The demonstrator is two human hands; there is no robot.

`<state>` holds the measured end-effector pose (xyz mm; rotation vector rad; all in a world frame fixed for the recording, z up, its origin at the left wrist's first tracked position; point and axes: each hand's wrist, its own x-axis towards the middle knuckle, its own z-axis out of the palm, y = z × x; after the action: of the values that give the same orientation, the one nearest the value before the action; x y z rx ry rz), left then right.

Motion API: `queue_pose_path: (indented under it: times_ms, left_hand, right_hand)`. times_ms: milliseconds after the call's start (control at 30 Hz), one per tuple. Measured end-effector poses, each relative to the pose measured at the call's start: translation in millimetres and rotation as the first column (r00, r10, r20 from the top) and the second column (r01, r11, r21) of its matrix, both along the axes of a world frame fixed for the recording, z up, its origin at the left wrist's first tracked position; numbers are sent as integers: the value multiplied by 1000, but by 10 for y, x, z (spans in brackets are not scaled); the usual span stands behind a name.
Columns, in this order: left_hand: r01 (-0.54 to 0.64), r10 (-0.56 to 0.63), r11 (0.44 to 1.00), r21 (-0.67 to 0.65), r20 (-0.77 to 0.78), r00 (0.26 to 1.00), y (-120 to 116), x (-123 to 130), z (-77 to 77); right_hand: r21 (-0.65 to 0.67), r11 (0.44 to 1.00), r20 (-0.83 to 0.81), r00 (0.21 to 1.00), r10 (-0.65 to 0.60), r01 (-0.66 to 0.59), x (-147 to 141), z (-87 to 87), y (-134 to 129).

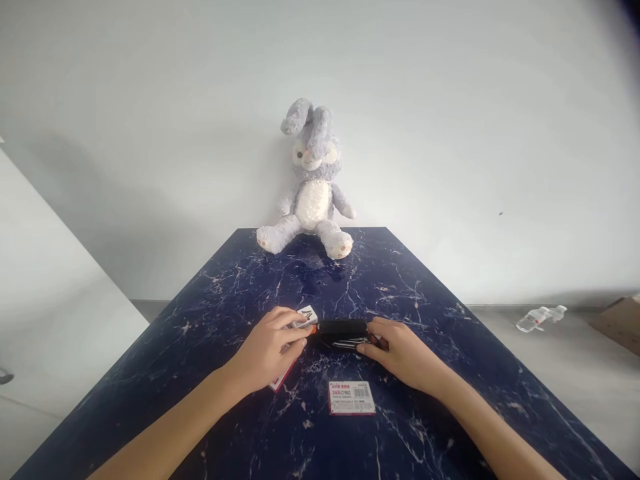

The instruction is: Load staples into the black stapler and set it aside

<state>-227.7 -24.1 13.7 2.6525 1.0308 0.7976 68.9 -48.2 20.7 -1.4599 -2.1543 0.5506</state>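
While the right grip [400, 348] pinches one end of the black stapler [343, 328], the left grip [269, 347] curls at its orange end, though I cannot tell how tightly. A partly hidden white box [308, 314] shows just past the left grip; a labelled packet [351, 398] lies on the desk [425, 440], nearer the person than either grip.
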Motion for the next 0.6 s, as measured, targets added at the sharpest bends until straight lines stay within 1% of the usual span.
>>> queue_pose_path:
  times_ms: [67,167,233,300,367,433,500,600]
  left_hand:
    - [-5,5,1000,13,-19,1000,-3,0,8]
    - [-7,7,1000,8,-13,1000,-13,8,6]
    - [-6,6,1000,-8,9,1000,-16,12,2]
    - [-1,2,999,-33,32,1000,-12,7,0]
    - [14,-12,998,-62,44,999,-3,-8,3]
    - [37,-33,996,-84,47,998,7,-30,5]
    - [53,-48,994,-95,48,998,14,-50,2]
    - [57,-53,994,-91,37,998,15,-68,-9]
  right_hand:
    - [-41,999,6,1000,9,-9,120,59,7]
    - [-155,988,21,1000,-2,5,400,145,20]
    - [-177,981,-18,996,-89,85,573,165,30]
    - [-180,967,-119,971,-205,182,659,154,37]
    - [-217,949,-263,922,-284,230,634,124,39]
    - [-251,945,-360,886,-293,210,533,90,43]
    - [-242,952,-340,903,-263,186,423,60,52]
    - [-206,954,-215,941,-260,217,337,38,68]
